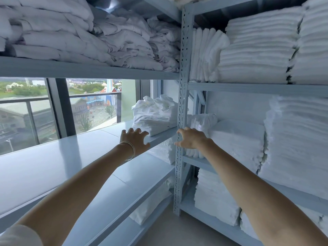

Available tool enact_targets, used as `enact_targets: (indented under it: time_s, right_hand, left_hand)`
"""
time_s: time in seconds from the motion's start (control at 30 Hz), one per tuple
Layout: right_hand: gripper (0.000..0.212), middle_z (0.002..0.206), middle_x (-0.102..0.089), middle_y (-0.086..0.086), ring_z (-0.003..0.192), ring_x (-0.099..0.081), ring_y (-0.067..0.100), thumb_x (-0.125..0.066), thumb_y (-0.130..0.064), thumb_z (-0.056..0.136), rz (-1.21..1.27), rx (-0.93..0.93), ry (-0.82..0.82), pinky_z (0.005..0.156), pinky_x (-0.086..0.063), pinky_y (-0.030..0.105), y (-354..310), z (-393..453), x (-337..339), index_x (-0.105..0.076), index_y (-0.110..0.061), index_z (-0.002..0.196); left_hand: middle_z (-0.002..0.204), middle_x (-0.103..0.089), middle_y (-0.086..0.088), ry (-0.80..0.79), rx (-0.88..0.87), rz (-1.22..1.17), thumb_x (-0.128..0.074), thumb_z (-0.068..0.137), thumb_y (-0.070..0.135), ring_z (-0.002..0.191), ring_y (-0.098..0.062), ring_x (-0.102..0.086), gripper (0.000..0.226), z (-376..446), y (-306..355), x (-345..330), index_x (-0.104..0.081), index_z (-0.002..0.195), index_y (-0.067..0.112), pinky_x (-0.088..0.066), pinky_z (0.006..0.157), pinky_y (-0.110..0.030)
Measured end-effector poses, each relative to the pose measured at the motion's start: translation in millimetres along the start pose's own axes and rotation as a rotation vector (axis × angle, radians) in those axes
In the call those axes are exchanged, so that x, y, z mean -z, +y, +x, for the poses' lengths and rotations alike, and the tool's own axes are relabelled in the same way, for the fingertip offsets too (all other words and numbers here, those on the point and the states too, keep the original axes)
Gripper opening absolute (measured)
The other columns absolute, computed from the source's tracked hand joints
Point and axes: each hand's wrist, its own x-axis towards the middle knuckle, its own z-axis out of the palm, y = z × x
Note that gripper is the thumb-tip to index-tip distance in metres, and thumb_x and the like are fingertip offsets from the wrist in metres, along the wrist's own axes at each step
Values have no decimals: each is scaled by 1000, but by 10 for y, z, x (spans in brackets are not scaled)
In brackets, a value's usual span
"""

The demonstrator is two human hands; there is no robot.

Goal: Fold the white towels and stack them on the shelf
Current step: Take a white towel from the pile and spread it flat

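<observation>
Both my arms reach forward toward the corner where two grey metal shelf units meet. My left hand (135,139), with bangles on the wrist, hovers with spread fingers over the wide grey shelf (58,162), just short of a loose pile of white towels (155,115). My right hand (190,138) has relaxed fingers beside the perforated upright post (182,110), close to a folded white towel stack (237,142) on the right unit. Neither hand holds anything.
Rumpled white linen (79,36) fills the upper left shelf. Neat folded towel stacks (257,52) fill the right unit's upper, middle and lower shelves (214,197). A window with a balcony rail (58,110) lies behind the left shelf. More linen (150,205) sits below.
</observation>
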Motion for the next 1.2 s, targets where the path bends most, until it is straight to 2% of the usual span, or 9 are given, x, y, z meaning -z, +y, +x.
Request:
enact_targets:
  time_s: [0.57,0.83,1.07,1.2]
  right_hand:
    - [62,143,-36,7,127,-40,28,-49,-51,89,2,43,-28,98,-39,42,680,1443,-337,-30,-23,141]
    - [58,140,-38,8,125,-41,29,-51,-50,88,-4,110,9,97,-39,41,1147,2183,-289,-35,-24,138]
    - [62,139,-37,6,124,-41,29,-50,-53,87,14,130,-65,97,-41,49,1318,2716,-587,-30,-27,140]
    - [62,138,-38,6,126,-40,27,-51,-50,88,28,152,-50,97,-38,40,1315,3058,-744,-31,-25,141]
  left_hand:
    - [143,-40,1,-28,24,-18,-38,89,54,127,-25,-39,53,1459,298,-662,-35,138,36,-30,101,-41]
    - [145,-38,1,29,69,-9,-40,88,55,129,-27,-37,54,2234,560,-734,-36,138,36,-29,103,-40]
    - [144,-39,1,-47,100,2,-40,88,55,129,-26,-38,55,2571,586,-1119,-35,139,36,-29,103,-41]
    - [143,-40,1,-68,118,9,-40,88,54,128,-26,-39,54,2818,471,-1340,-35,139,36,-30,102,-41]
